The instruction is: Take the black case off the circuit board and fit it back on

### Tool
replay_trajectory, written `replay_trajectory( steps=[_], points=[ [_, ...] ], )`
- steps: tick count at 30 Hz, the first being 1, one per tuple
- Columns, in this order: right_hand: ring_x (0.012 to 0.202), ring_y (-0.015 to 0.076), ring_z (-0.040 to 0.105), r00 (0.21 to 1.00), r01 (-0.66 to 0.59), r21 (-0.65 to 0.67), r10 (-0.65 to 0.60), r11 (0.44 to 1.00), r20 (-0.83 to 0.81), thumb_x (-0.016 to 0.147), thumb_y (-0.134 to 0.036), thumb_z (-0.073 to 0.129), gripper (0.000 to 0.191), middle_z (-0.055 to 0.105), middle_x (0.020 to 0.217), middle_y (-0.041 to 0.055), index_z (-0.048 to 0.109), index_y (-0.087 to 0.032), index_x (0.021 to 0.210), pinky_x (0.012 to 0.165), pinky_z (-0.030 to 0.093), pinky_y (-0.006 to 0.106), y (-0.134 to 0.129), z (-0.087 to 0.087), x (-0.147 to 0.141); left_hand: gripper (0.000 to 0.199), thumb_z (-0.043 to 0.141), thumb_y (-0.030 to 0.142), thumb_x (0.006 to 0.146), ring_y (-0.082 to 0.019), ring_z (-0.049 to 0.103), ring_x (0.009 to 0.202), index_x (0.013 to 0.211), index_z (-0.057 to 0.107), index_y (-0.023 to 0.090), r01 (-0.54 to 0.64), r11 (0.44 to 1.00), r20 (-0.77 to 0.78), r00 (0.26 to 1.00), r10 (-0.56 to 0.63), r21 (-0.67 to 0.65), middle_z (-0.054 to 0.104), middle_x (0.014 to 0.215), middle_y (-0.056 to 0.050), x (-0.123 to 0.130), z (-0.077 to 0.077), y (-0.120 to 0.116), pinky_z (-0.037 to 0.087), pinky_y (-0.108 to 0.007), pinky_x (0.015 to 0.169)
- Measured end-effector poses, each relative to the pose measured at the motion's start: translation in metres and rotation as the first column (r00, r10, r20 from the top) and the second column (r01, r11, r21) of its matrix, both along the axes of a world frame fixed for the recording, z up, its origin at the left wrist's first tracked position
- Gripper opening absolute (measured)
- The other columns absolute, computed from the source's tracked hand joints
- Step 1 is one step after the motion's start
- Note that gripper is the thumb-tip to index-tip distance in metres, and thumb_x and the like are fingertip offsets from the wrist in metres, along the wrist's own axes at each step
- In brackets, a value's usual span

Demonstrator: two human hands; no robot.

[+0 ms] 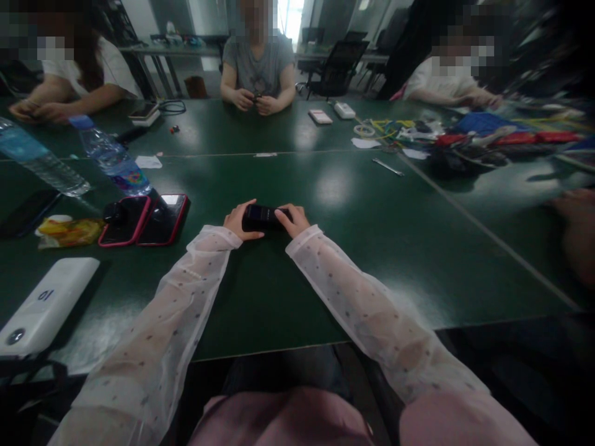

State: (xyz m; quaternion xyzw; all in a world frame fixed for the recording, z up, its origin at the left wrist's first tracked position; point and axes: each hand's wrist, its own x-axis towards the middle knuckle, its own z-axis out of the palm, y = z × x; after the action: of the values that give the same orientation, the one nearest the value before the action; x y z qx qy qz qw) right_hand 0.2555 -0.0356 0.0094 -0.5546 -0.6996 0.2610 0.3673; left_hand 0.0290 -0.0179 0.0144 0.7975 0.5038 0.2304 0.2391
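Observation:
A small black handheld device (264, 216) with a dark screen and a row of pale marks sits low at the table's middle. Whether it rests on the tabletop I cannot tell. My left hand (239, 221) is around its left end, the thumb along the near side and the fingers along the far side. At the right end, my right hand (294, 220) grips it, with the thumb lying over its top face. Sheer white dotted sleeves cover both my forearms.
On the green table (372, 248), two red-edged phones (163, 218), water bottles (114, 158) and a white power bank (49, 303) lie to my left. A wrench (388, 167) and a pile of cables and tools (483, 139) are at the right. Several people sit around the table.

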Motion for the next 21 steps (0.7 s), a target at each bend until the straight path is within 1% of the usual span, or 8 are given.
replay_trajectory(
  steps=[4, 8, 10, 12, 13, 15, 18, 21],
  points=[
    [0.118, 0.0315, 0.047, 0.998, -0.058, 0.108, 0.055, 0.992, 0.033, 0.075, -0.058, 0.067, 0.055, 0.061, 0.115, 0.0103, 0.058, -0.025, 0.118, 0.101, 0.042, 0.051, -0.004, 0.002, 0.001, 0.105, 0.082, 0.045, 0.058, -0.037, 0.047, 0.131, 0.147, 0.031, 0.018, -0.023, 1.000, 0.038, 0.999, 0.022, 0.007, 0.048, 0.142, -0.017, -0.001, -0.004, 0.001, 0.036, -0.054, 0.109],
    [0.116, 0.0335, 0.049, 0.993, -0.066, 0.145, 0.050, 0.987, 0.109, 0.064, -0.042, 0.079, 0.055, 0.064, 0.115, 0.0099, 0.060, -0.026, 0.113, 0.101, 0.041, 0.054, -0.007, 0.004, -0.002, 0.105, 0.081, 0.045, 0.061, -0.036, 0.047, 0.132, 0.148, 0.030, 0.017, -0.006, 1.000, 0.070, 0.998, 0.005, 0.013, 0.049, 0.142, -0.017, -0.003, -0.005, 0.001, 0.036, -0.052, 0.110],
    [0.115, 0.0327, 0.051, 0.998, -0.056, 0.140, 0.053, 0.989, 0.025, 0.066, -0.044, 0.078, 0.053, 0.064, 0.114, 0.0088, 0.059, -0.027, 0.112, 0.099, 0.043, 0.053, -0.005, 0.006, -0.001, 0.104, 0.081, 0.043, 0.061, -0.036, 0.047, 0.132, 0.147, 0.030, 0.015, 0.008, 1.000, 0.076, 0.997, -0.009, 0.013, 0.048, 0.143, -0.019, -0.004, -0.004, 0.001, 0.036, -0.051, 0.110],
    [0.111, 0.0300, 0.055, 0.989, -0.014, 0.124, 0.032, 0.992, -0.147, 0.069, -0.052, 0.074, 0.054, 0.063, 0.113, 0.0082, 0.055, -0.028, 0.114, 0.098, 0.045, 0.050, 0.001, 0.008, 0.005, 0.103, 0.080, 0.042, 0.062, -0.036, 0.046, 0.133, 0.147, 0.029, 0.014, 0.017, 1.000, 0.070, 0.997, -0.018, 0.008, 0.047, 0.143, -0.020, -0.004, -0.003, 0.001, 0.036, -0.051, 0.110],
    [0.108, 0.0281, 0.058, 0.970, 0.026, 0.107, 0.001, 0.994, -0.243, 0.072, -0.058, 0.069, 0.056, 0.063, 0.114, 0.0084, 0.053, -0.027, 0.116, 0.097, 0.046, 0.048, 0.005, 0.009, 0.010, 0.102, 0.080, 0.042, 0.064, -0.036, 0.046, 0.133, 0.147, 0.029, 0.015, 0.022, 1.000, 0.061, 0.998, -0.022, 0.002, 0.047, 0.143, -0.020, -0.005, -0.002, 0.001, 0.036, -0.052, 0.110],
    [0.106, 0.0273, 0.060, 0.928, 0.206, 0.098, -0.162, 0.974, -0.336, 0.074, -0.064, 0.063, 0.061, 0.061, 0.115, 0.0101, 0.050, -0.025, 0.119, 0.095, 0.047, 0.047, 0.014, 0.009, 0.025, 0.098, 0.077, 0.043, 0.068, -0.035, 0.047, 0.132, 0.148, 0.028, 0.017, 0.030, 0.999, 0.038, 0.999, -0.030, -0.017, 0.047, 0.142, -0.019, -0.005, 0.002, -0.001, 0.036, -0.055, 0.109],
    [0.111, 0.0299, 0.055, 0.885, 0.444, 0.191, -0.396, 0.875, -0.243, 0.069, -0.062, 0.067, 0.066, 0.059, 0.115, 0.0126, 0.051, -0.021, 0.117, 0.097, 0.046, 0.048, 0.026, 0.003, 0.051, 0.093, 0.075, 0.040, 0.071, -0.035, 0.048, 0.131, 0.148, 0.028, 0.020, 0.021, 0.999, 0.007, 1.000, -0.021, -0.031, 0.048, 0.142, -0.017, -0.004, 0.005, -0.004, 0.035, -0.056, 0.109],
    [0.112, 0.0322, 0.053, 0.865, 0.502, 0.210, -0.494, 0.839, -0.090, 0.069, -0.054, 0.070, 0.058, 0.061, 0.111, 0.0132, 0.055, -0.020, 0.113, 0.100, 0.042, 0.052, 0.035, -0.008, 0.070, 0.089, 0.074, 0.037, 0.072, -0.035, 0.047, 0.131, 0.147, 0.030, 0.019, 0.004, 1.000, -0.023, 1.000, -0.004, -0.023, 0.049, 0.141, -0.017, -0.002, 0.006, -0.005, 0.036, -0.055, 0.108]
  ],
)
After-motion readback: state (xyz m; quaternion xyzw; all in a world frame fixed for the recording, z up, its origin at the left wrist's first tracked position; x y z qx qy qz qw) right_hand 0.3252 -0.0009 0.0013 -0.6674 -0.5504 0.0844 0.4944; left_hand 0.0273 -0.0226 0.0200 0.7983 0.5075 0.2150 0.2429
